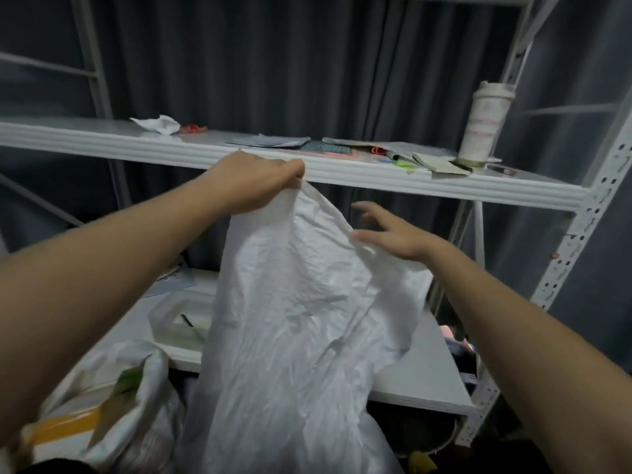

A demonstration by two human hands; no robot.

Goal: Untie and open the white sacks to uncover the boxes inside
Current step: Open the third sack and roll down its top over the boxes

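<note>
As you look from left to right, a second white sack point(136, 405) lies low at the left, its mouth slack, with a cardboard box point(68, 427) sealed with yellow tape showing beside it; whether the box sits inside that sack cannot be told. Behind it, on the lower shelf point(427, 371), rests a clear plastic bag point(178, 323) with blurred contents.

Your left hand point(254, 181) is raised at the front edge of the upper shelf point(102, 140); its grip is pressed together, fingers and thumb pinching the top corner of the white sack point(294, 319). That sack hangs from this pinch as a crumpled, limp sheet, falling in front of the lower shelf to the bottom of the view. No box shows through it.

Your right hand point(393, 234) is lower and to the right, its grip spread, fingers extended and apart. The thumb side touches the sack's upper right edge; no closed hold on the material is visible.

On the upper shelf, from left to right, lie a crumpled white paper point(159, 124), a small red item point(193, 129), flat papers and packets point(273, 142), and a folded cloth point(437, 163). A white lidded cup point(484, 124) stands upright at the right end, near the perforated upright point(588, 217). Dark grey curtains point(256, 63) hang behind the rack.
</note>
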